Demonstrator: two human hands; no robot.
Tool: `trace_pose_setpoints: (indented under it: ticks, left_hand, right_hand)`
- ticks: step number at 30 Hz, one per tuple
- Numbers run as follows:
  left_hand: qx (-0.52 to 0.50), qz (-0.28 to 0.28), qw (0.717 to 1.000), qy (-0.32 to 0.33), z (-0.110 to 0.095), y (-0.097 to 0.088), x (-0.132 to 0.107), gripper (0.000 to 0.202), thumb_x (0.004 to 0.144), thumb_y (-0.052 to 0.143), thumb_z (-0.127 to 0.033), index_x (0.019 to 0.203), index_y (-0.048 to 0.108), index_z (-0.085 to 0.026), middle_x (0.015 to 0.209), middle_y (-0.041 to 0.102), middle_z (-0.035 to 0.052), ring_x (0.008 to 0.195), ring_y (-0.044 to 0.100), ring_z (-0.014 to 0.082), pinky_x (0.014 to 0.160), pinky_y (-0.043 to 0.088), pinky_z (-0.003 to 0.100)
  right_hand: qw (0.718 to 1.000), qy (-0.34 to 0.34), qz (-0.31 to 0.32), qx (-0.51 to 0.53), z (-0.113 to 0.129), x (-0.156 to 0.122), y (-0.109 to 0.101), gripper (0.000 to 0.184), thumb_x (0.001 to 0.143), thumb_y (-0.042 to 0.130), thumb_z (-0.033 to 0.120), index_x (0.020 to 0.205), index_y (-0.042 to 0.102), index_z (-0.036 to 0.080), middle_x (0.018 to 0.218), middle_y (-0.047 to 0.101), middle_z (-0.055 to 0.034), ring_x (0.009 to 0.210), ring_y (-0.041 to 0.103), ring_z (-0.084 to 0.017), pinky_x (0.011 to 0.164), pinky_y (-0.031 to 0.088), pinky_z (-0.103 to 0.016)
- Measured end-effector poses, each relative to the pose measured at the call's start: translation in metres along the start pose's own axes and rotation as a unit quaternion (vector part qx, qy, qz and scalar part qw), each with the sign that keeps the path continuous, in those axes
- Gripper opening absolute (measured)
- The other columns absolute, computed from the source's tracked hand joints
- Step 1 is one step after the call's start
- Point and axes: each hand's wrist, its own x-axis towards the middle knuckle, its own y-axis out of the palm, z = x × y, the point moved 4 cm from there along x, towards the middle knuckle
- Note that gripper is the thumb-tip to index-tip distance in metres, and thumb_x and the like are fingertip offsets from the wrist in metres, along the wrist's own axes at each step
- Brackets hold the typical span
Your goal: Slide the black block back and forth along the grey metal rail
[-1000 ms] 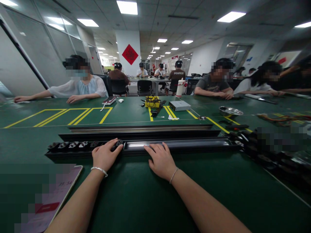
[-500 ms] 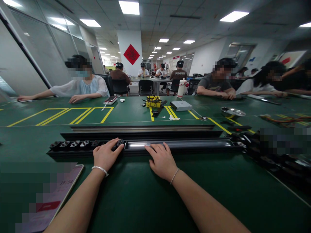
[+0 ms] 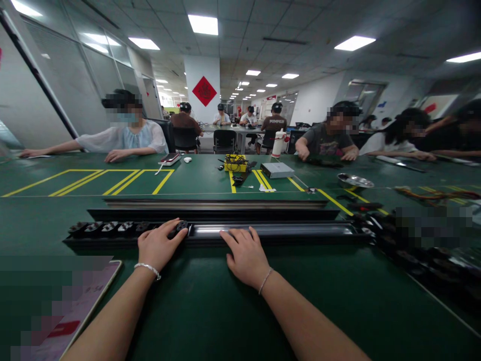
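A long black rail [image 3: 300, 231] with a shiny channel lies crosswise in front of me. Several black modules, socket-like with pale metal parts [image 3: 109, 227], sit in a row in its left stretch. My left hand [image 3: 157, 246] is on the rail, its thumb and forefinger closed about the rightmost black module [image 3: 183, 225]; the palm hides part of the row. My right hand [image 3: 247, 256] rests with fingers spread over the front edge and channel of the rail, right of that module, holding nothing.
Behind lies another long dark rail [image 3: 210, 214]. A phone [image 3: 90, 306] is at the lower left. Black parts [image 3: 424, 255] crowd the right side. Farther back are a grey box [image 3: 277, 170], a yellow block with black cable [image 3: 236, 163] and a metal bowl [image 3: 355, 181]. Co-workers sit across the table.
My view has shifted slightly. Both hands keep nearly the same places on the rail. Across the table at right, a co-worker's hands have moved apart.
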Motion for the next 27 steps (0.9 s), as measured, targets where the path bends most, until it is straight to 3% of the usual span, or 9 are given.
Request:
trace_pose_setpoints:
  ticks: [27]
  left_hand:
    - [-0.001, -0.001, 1.000, 0.008, 0.0031, 0.0023, 0.0022, 0.049, 0.076, 0.037, -0.056, 0.113, 0.056, -0.031, 0.124, 0.055, -0.0008, 0.114, 0.048, 0.0258, 0.092, 0.031, 0.044]
  right_hand:
    - [1.000, 0.004, -0.003, 0.010, 0.0008, 0.0000, 0.0006, 0.051, 0.078, 0.048, 0.030, 0.127, 0.037, 0.031, 0.125, 0.047, -0.0020, 0.114, 0.037, -0.019, 0.104, 0.010, -0.042]
